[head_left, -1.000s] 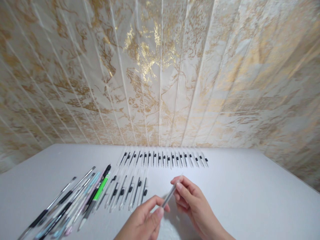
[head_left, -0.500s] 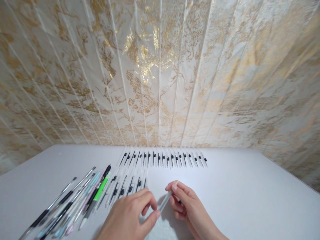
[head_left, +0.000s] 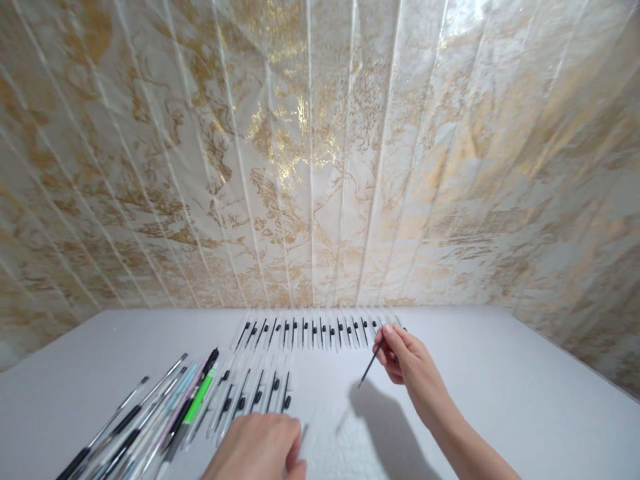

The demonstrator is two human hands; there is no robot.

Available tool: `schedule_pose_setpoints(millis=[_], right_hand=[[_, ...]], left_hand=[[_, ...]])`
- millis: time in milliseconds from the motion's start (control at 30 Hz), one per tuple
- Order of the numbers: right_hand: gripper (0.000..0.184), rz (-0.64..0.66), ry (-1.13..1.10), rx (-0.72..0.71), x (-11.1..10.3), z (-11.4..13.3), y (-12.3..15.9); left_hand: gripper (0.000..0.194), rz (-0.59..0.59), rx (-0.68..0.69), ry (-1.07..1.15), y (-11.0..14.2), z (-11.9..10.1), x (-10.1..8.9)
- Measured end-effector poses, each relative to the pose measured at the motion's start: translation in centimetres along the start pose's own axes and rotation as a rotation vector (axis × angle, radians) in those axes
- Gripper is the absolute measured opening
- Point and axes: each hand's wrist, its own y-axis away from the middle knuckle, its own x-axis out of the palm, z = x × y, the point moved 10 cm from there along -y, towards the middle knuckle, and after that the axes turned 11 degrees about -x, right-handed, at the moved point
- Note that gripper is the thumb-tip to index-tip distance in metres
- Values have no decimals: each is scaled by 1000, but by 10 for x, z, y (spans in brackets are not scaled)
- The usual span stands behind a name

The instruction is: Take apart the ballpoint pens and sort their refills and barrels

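Observation:
My right hand [head_left: 407,357] is raised over the table, thumb and fingers pinching a thin dark pen refill [head_left: 371,363] that points down and left. Something small and black shows between its lower fingers. At the bottom edge, my left hand [head_left: 260,443] is closed, back of the hand up. A thin translucent pen barrel [head_left: 304,433] sticks out past its fingers; most of it is hidden. Just beyond this hand lies a short row of clear pens with black parts [head_left: 257,397].
A longer row of similar clear pens [head_left: 314,333] lies along the back of the white table [head_left: 480,393]. On the left is a pile of assorted pens [head_left: 133,427], including a bright green one [head_left: 200,398]. A gold-patterned curtain [head_left: 310,167] hangs behind the table.
My hands have moved apart: the right rose up and right with the dark refill now showing, the left dropped down and left with the barrel. The view has tilted up slightly.

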Motion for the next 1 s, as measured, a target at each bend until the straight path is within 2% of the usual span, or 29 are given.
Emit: schedule_pose_setpoints(millis=[67, 167, 233, 300, 400, 500, 600, 733, 867, 1000], right_hand=[[33, 115, 133, 66, 12, -8, -4], [21, 352, 346, 133, 53, -32, 4], [18, 410, 447, 103, 76, -44, 7], [15, 405, 509, 65, 90, -51, 6], [15, 383, 548, 33, 97, -54, 3], [32, 403, 568, 25, 97, -52, 6], [43, 501, 675, -19, 100, -42, 18], [59, 676, 936, -59, 114, -30, 41], [58, 758, 1089, -72, 126, -26, 52], [59, 738, 1093, -122, 129, -28, 50]], left_hand=[[22, -35, -61, -84, -11, -1, -15], [30, -48, -100, -204, -28, -5, -28], [33, -55, -107, -261, -37, -7, -29], [35, -58, -111, -298, -44, -6, -23], [36, -73, -114, -322, -47, -4, -17], [35, -79, -119, -316, -47, -1, -18], [32, -91, -124, -296, -48, 6, -28], [25, -123, -142, -301, -48, 25, -44], [19, -51, -90, -271, -42, 32, -40], [25, 41, -43, -286, -32, 21, -31]])
